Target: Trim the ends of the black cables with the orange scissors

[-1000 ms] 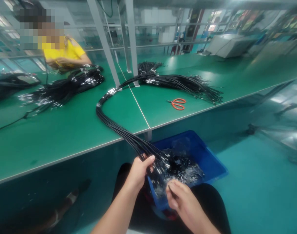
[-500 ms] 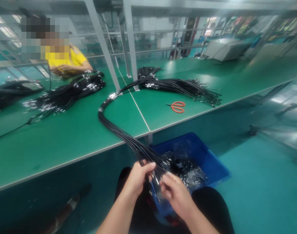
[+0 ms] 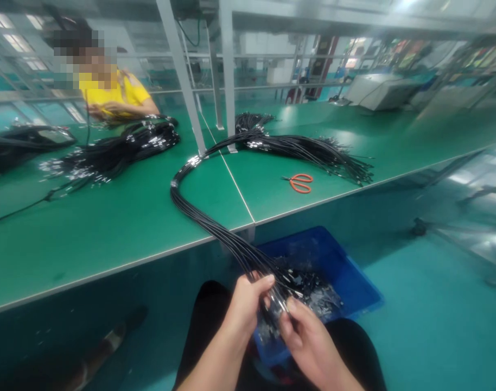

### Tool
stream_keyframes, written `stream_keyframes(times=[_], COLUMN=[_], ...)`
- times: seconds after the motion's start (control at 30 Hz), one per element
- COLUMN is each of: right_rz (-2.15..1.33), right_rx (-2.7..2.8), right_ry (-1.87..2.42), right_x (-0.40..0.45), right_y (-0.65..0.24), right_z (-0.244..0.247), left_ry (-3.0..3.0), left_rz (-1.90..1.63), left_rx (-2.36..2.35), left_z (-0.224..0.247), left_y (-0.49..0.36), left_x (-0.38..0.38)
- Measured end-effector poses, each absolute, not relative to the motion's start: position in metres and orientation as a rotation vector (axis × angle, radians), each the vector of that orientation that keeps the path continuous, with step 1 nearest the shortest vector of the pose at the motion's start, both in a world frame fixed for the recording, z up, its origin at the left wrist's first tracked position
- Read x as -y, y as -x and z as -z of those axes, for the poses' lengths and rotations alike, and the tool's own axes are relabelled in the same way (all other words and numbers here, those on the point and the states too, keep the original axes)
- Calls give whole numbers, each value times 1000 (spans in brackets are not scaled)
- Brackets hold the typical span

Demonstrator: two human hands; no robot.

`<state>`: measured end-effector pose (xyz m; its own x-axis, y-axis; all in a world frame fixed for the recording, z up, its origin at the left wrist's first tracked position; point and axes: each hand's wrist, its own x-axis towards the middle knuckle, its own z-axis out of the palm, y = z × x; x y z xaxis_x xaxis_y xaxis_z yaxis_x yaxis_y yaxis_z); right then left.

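**Two hands closed on one cable bundle above a blue bin**

Two bare hands met low in the head view, over the person's lap. The left hand came in from the lower left with the forearm angled up and the wrist bent inward; its fingers were curled tight around the near end of the black cable bundle, thumb on top. The right hand rose from the lower right, knuckles outward, with thumb and forefinger pinched narrow at the metal-tipped cable ends just beside the left thumb. What exactly sat in that pinch was blurred; it looked like a single cable tip.

The bundle ran from the hands up over the edge of the green table, curved left across the top past a pale band, then swept right toward a larger fan of black cables lying near the far edge. Directly under the hands sat a blue bin on the person's knees, holding a heap of small shiny scraps.

Orange-handled scissors lay on the table, apart from the bundle. Across the table another person in a yellow shirt worked with both hands near a second pile of black cables.
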<state>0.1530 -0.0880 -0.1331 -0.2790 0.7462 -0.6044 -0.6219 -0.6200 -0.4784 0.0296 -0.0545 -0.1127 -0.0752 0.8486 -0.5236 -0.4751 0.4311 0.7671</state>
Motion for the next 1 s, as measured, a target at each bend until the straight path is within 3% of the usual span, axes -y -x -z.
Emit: stream_keyframes(times=[0.63,1.0], right_rz=[-2060,-1810], right_rx=[438,767], right_ry=[973,1356], right_x=[89,42], right_y=[-177,-184], right_z=[133,155], left_ry=[-364,-359], left_rz=[-1161,-1190], left_rx=[-1216,-1244], left_z=[109,111], left_y=[-7,-9], left_x=[37,37])
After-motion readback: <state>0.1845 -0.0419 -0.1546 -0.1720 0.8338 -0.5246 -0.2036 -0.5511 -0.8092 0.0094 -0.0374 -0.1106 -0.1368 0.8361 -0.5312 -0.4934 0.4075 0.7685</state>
